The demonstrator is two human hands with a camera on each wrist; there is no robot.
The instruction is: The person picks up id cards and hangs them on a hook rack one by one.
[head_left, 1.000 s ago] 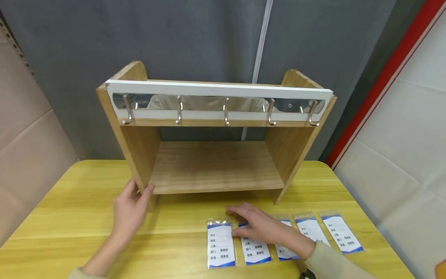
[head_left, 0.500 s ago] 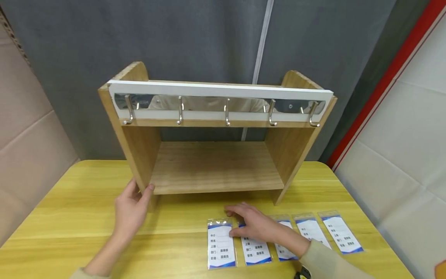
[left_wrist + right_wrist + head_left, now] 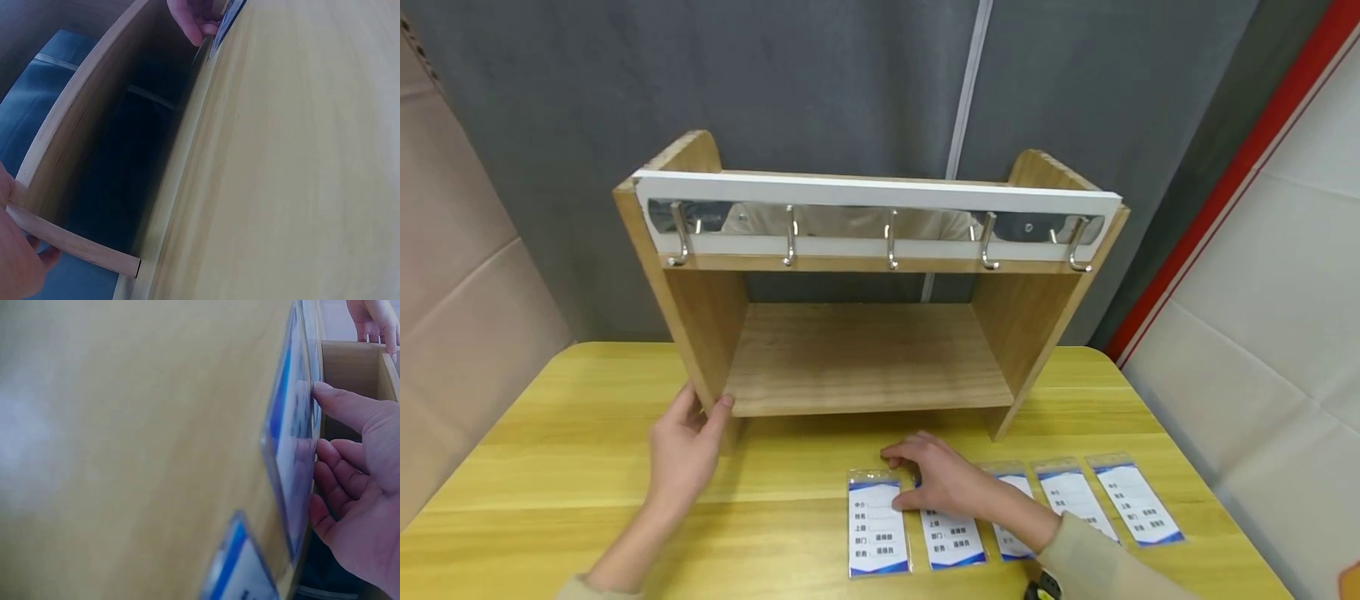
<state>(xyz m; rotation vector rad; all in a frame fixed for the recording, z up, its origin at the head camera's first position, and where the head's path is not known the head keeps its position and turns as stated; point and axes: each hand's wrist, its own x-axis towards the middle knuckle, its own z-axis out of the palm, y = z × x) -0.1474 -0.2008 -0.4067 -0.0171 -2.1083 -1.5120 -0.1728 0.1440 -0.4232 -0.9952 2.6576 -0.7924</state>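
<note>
A small wooden desktop shelf (image 3: pixel 865 358) stands on the table, a white hook rail (image 3: pixel 850 250) along its upper front. My left hand (image 3: pixel 685 458) grips the foot of its left side panel, thumb at the inner face and fingers outside. The left wrist view also has this left hand (image 3: pixel 22 256) around the board. Several badge cards in clear sleeves lie in a row at front right. My right hand (image 3: pixel 943 479) rests over the second card (image 3: pixel 953 537), its thumb at the right edge of the leftmost card (image 3: pixel 878 529). Its fingers (image 3: pixel 337 469) bend loosely, touching the cards.
Two more cards, a tilted one (image 3: pixel 1078 500) and the rightmost card (image 3: pixel 1138 504), lie right of my right forearm. Several metal hooks (image 3: pixel 891 242) stick out of the rail. A grey curtain (image 3: pixel 850 83) hangs behind the yellow wood-grain table (image 3: pixel 550 467).
My right hand has shifted slightly left, its thumb now reaching the leftmost card's edge. My left hand keeps its grip on the shelf's side panel.
</note>
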